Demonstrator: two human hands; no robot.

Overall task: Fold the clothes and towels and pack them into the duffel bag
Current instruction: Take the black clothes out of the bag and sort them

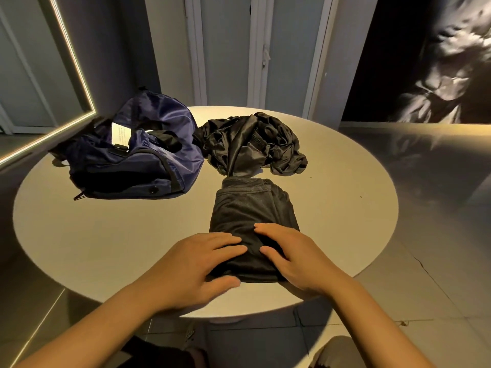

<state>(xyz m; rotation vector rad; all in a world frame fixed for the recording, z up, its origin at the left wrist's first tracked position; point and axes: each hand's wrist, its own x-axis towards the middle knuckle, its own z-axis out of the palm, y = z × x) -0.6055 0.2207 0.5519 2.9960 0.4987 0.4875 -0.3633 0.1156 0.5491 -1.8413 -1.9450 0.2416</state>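
L hand (pixel 196 264) & R hand (pixel 295 258) press flat on folded garment (pixel 252 208) (fingers straight).

Matt mesh shorts (pixel 252 208), glossy satin heap (pixel 249 142), shiny nylon duffel bag (pixel 138 160), smooth table (pixel 106 235)

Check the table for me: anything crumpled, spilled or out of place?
Nothing spilled or damaged. The shiny black garment lies in a crumpled, unfolded heap at the far side of the table, right of the open duffel bag, its near end meeting the folded mesh garment that the left hand and right hand press flat.
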